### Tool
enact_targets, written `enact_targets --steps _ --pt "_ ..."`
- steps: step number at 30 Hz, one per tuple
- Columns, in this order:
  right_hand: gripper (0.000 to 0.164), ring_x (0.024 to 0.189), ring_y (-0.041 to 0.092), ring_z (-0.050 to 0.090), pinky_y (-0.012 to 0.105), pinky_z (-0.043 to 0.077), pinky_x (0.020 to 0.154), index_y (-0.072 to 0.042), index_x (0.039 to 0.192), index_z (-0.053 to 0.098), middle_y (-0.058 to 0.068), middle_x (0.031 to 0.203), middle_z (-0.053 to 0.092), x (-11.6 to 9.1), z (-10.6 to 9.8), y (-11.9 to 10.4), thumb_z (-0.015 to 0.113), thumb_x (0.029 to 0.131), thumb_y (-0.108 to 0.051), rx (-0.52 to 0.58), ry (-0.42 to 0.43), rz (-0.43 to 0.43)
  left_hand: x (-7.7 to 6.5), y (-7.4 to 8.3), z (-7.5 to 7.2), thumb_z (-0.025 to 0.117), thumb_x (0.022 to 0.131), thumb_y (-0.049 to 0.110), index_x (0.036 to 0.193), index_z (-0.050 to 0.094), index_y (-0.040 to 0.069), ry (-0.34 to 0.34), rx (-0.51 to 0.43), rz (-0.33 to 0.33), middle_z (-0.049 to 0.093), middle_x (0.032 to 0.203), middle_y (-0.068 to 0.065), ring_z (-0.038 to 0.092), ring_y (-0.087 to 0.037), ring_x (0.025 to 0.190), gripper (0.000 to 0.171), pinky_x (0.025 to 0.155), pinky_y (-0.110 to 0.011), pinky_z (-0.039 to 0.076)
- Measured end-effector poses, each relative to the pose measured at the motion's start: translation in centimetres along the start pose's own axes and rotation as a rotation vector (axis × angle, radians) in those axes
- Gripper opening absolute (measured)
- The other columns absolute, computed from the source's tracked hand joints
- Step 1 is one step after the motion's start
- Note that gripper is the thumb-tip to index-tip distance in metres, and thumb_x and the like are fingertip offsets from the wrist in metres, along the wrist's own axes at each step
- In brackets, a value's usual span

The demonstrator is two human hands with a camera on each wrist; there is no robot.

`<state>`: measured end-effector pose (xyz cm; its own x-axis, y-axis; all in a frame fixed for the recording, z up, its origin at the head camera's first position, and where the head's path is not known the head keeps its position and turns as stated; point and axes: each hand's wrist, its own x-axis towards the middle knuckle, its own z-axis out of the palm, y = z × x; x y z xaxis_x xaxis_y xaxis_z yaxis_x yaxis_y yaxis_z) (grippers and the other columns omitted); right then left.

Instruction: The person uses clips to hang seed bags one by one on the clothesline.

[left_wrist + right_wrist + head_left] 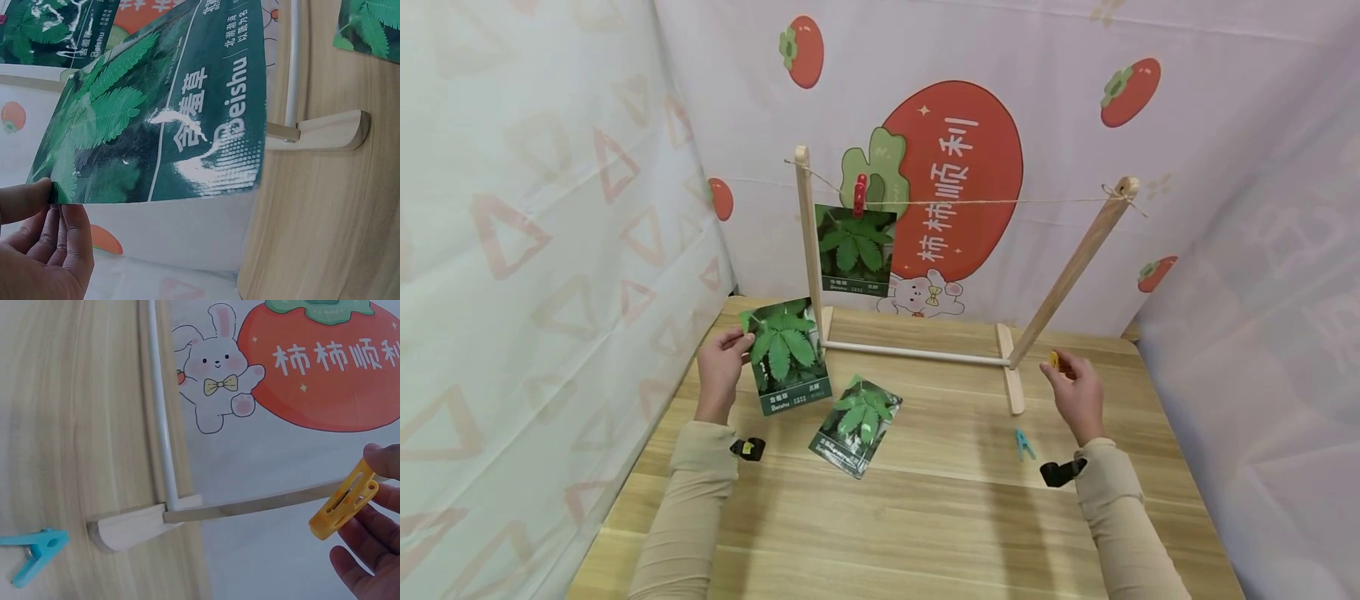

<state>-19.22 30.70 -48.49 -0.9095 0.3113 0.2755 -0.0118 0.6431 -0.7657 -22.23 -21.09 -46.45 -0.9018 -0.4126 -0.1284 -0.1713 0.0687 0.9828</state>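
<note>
My left hand (pixel 721 371) pinches a green seed packet (pixel 125 119) by its edge, thumb on the printed face, lifted near the rack's left post. Off at the right, beyond the rack's right foot, my right hand (pixel 1075 392) holds a yellow clothespin (pixel 344 500) between thumb and fingers. A red clothespin (pixel 860 196) fixes another packet (pixel 855 254) to the string (pixel 985 202) near its left end. One more packet (pixel 857 425) lies flat on the table, and a light blue clothespin (pixel 1024 444) rests there below the right hand.
The wooden rack has a left post (pixel 808 242), a right post (pixel 1075 267) and a white bottom rod (pixel 917 353). Behind the wooden table (pixel 925 533) hangs a cloth backdrop (pixel 745 100) with printed fruit; patterned cloth also lines both sides.
</note>
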Motion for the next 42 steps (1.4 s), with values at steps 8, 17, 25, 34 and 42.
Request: enact_targets --steps 8,17,25,34,42 --pt "0.035 0.092 0.019 0.056 0.01 0.037 0.078 0.006 0.121 0.064 0.022 0.105 0.062 0.3 -0.6 -1.6 0.068 0.091 -0.012 0.024 0.037 -0.013 0.0 1.2 0.1 0.062 0.095 0.012 0.124 0.061 -0.005 0.017 -0.029 0.028 0.06 0.098 0.002 0.059 0.002 0.079 0.034 0.067 -0.013 0.053" --pt "0.033 0.085 -0.006 0.049 0.007 0.04 0.079 0.007 0.119 0.065 0.022 0.104 0.062 0.6 -1.0 -3.3 0.069 0.089 -0.006 0.085 0.086 -0.083 -0.1 2.0 0.6 0.062 0.095 0.008 0.126 0.06 -0.006 0.014 -0.052 0.048 0.061 0.106 -0.006 0.06 0.002 0.078 0.034 0.067 -0.013 0.054" --pt "0.033 0.085 -0.01 0.049 0.002 0.038 0.08 0.008 0.12 0.064 0.02 0.104 0.062 1.0 -1.1 -3.7 0.068 0.089 -0.004 0.13 0.101 -0.108 -0.3 2.2 0.8 0.062 0.095 0.008 0.126 0.06 -0.007 0.02 -0.055 0.05 0.061 0.108 -0.008 0.06 0.002 0.078 0.034 0.066 -0.013 0.053" --pt "0.033 0.088 -0.008 0.05 0.004 0.038 0.082 0.007 0.121 0.063 0.023 0.109 0.063 1.5 -1.5 -4.9 0.067 0.09 -0.005 0.137 0.099 -0.123 -0.4 2.6 1.2 0.063 0.095 0.011 0.126 0.061 -0.005 0.013 -0.058 0.064 0.063 0.104 -0.004 0.061 0.002 0.078 0.036 0.067 -0.013 0.054" --pt "0.034 0.09 -0.006 0.052 0.007 0.041 0.084 0.007 0.12 0.064 0.022 0.109 0.064 1.9 -1.9 -6.5 0.067 0.091 -0.009 0.164 0.093 -0.172 -0.6 3.7 2.2 0.064 0.094 0.01 0.123 0.062 -0.007 0.005 -0.087 0.085 0.064 0.095 0.0 0.062 0.003 0.075 0.034 0.065 -0.013 0.054"
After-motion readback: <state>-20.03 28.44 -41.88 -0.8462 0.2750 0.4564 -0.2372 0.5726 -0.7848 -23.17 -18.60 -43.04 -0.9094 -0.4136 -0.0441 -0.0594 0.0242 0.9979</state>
